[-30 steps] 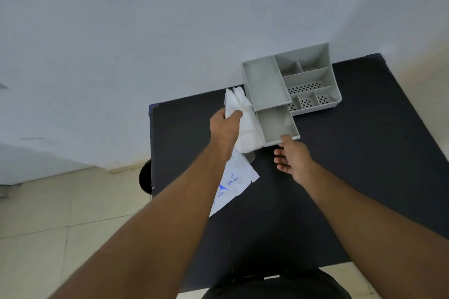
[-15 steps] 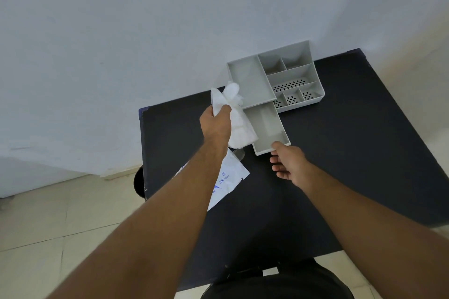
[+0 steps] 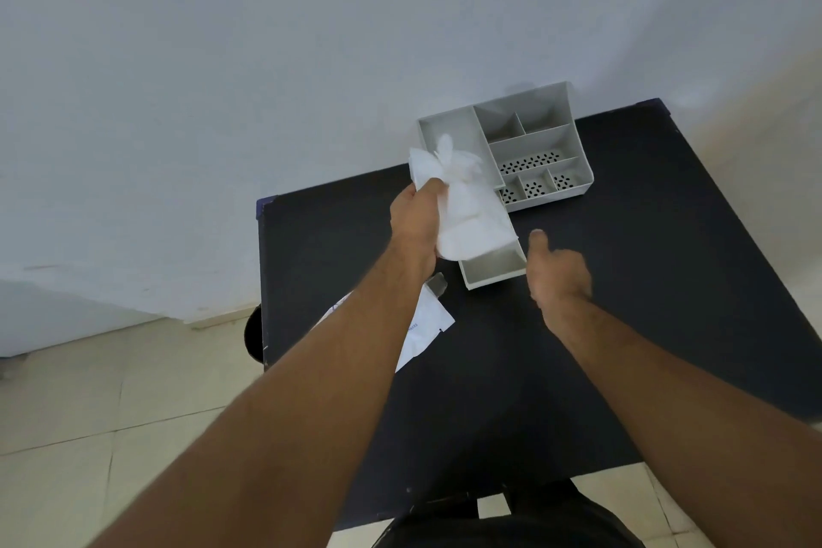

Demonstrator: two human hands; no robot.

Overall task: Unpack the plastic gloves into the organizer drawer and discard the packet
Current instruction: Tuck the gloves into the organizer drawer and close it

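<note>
My left hand (image 3: 416, 231) grips a bunch of white translucent plastic gloves (image 3: 462, 209), held over the pulled-out drawer (image 3: 493, 269) of the grey organizer (image 3: 533, 147). The gloves hang down across the drawer's back part and hide it. My right hand (image 3: 556, 271) is just right of the drawer's front corner, thumb up, fingers loosely curled, holding nothing. The white packet (image 3: 425, 327) with blue print lies flat on the black table (image 3: 622, 280), partly under my left forearm.
The organizer stands at the table's far edge against a pale wall; its compartments have perforated floors. A small torn strip (image 3: 437, 283) lies beside the packet. A dark round object (image 3: 253, 334) shows below the table's left edge, over tiled floor.
My left hand has carried the gloves rightward, from beside the drawer to over it. My right hand has come off the drawer's front edge and lifted slightly.
</note>
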